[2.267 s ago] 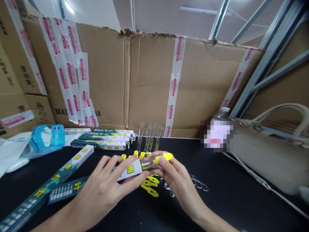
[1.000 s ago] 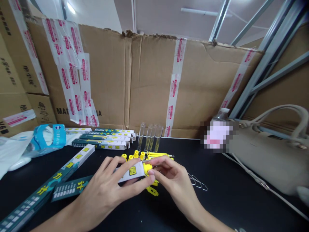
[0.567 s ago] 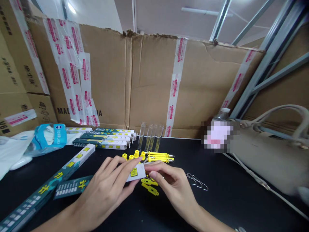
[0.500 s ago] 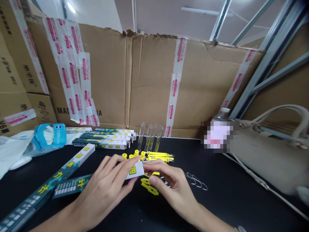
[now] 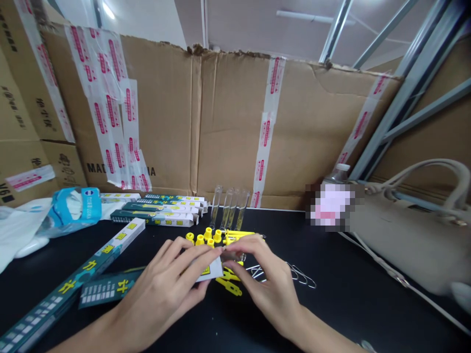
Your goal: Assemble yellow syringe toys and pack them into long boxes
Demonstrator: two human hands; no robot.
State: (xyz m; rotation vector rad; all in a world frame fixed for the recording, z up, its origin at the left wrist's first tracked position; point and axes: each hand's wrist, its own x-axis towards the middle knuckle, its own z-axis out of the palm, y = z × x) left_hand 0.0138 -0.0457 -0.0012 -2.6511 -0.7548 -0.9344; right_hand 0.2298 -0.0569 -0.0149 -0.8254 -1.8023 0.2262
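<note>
My left hand (image 5: pixel 167 284) is wrapped round a long carton (image 5: pixel 113 288), dark green and white with yellow characters. The carton's white end (image 5: pixel 215 268) points right, past my left fingertips. At that end, the thumb and fingers of my right hand (image 5: pixel 263 274) are closed round what looks like a short stretch of clear tube (image 5: pixel 234 256); how far it reaches into the carton is hidden. Just beyond my fingertips stand several small yellow caps (image 5: pixel 208 233). Flat yellow plastic pieces (image 5: pixel 231 287) lie below the right hand, and metal hooks (image 5: pixel 301 275) lie to its right.
Several clear tubes (image 5: pixel 228 210) stand upright before the cardboard wall (image 5: pixel 228 132). Yellow rods (image 5: pixel 241 236) lie in front of them. A stack of cartons (image 5: pixel 158 215) and another long carton (image 5: pixel 84 274) are at left, near a blue packet (image 5: pixel 79 208). A handbag (image 5: pixel 408 235) and a bottle (image 5: pixel 340 171) stand right.
My right hand has moved slightly up and right at the carton's end, and a clear tube now shows between its fingers. The carton has shifted slightly right and down in my left hand.
</note>
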